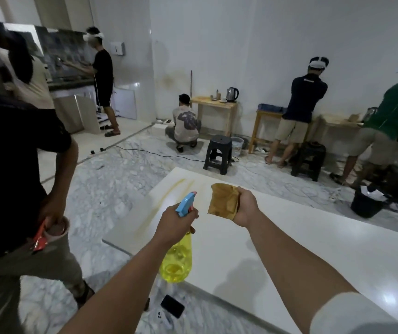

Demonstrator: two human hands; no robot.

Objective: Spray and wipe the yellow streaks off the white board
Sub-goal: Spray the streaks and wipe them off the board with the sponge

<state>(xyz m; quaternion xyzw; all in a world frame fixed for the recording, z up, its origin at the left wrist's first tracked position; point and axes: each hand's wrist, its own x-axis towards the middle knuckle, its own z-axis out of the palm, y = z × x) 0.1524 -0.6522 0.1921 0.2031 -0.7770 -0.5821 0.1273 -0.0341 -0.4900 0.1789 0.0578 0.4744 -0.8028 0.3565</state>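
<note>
**Above the white board: spray bottle and cloth held ready**

Over the near half of the white board (pixel 277 237), which lies flat and low above the marble floor (pixel 101 189), both hands are raised. The left hand (pixel 175 224) grasps the spray bottle (pixel 177 256) at its neck, fingers curled round the blue trigger head (pixel 186 204); the translucent yellow body hangs below the hand, over the board's near-left edge. The red-tipped nozzle points toward the far-left part of the board. The right hand (pixel 246 207) clenches a folded brown cloth (pixel 223 200), held above the surface and just beside the spray head, not touching the board.

Yellow streaks (pixel 169 191) run along the far-left portion of the board, ahead of the nozzle; a fainter yellowish smear continues toward the near-left edge. A white sleeve (pixel 352 314) covers the right upper arm.

On the floor beneath the near edge lie a dark phone (pixel 172 306) and a white device (pixel 163 318), side by side. A person in a black shirt (pixel 17 145) stands at the left, holding a roll of tape (pixel 57 230). Farther off, a black stool (pixel 218 150) stands near a crouching person (pixel 186 124), and a kettle (pixel 232 94) rests on a wooden desk (pixel 213 104) against the wall. Other persons stand at desks on the right, and a black bucket (pixel 366 203) sits on the floor beyond the board's right side.
</note>
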